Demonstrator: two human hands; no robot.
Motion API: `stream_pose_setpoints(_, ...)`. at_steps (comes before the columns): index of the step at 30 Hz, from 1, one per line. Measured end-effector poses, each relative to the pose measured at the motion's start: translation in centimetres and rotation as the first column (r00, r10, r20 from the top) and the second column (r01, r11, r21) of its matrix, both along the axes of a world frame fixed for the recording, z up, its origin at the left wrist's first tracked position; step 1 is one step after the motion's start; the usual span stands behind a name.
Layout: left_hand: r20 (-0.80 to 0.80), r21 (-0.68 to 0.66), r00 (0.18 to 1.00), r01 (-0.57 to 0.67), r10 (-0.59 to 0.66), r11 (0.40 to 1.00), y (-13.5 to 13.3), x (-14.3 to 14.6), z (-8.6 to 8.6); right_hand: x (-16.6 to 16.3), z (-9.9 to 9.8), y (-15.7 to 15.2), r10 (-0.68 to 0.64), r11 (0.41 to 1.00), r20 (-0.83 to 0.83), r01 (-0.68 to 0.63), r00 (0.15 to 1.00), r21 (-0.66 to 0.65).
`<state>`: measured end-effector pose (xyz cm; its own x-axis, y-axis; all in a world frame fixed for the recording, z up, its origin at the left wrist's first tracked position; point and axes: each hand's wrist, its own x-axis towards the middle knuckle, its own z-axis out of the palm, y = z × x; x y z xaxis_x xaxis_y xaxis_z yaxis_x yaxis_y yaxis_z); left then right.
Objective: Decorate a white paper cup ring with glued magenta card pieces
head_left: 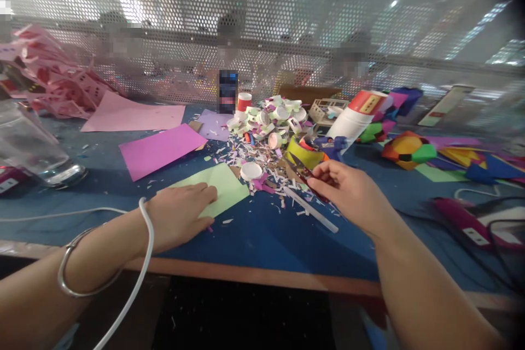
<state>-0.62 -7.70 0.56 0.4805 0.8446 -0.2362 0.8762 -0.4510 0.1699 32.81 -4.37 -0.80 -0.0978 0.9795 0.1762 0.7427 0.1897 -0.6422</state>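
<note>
My left hand (182, 216) lies on a sheet of pale green paper (223, 188), with its thumb at the near edge and its fingers apart, gripping nothing visible. To the right, my right hand (346, 191) is closed around a pair of scissors (301, 170), whose dark blades point up and left and stand slightly apart. A clear plastic stick (314, 210) lies just below the scissors. Between my hands are a white paper cup base (251, 171) and scraps of cut paper (266, 161). A roll of yellow tape (303, 153) sits behind the scissors.
A magenta sheet (164, 150) and a pink sheet (135, 112) lie at left, near a clear glass (33, 142). Behind are a pile of small cut cup pieces (279, 117) and stacked paper cups (356, 117). Power strips (463, 224) and cables lie at right; a perforated screen (262, 27) stands behind.
</note>
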Motion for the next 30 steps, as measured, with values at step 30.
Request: stream_pose_setpoints(30, 0.235, -0.071, 0.972, 0.032, -0.015, 0.997, -2.2, 3.6, -1.9, -1.2, -2.6, -7.9, 0.190, 0.923, 0.523, -0.332, 0.831, 0.193)
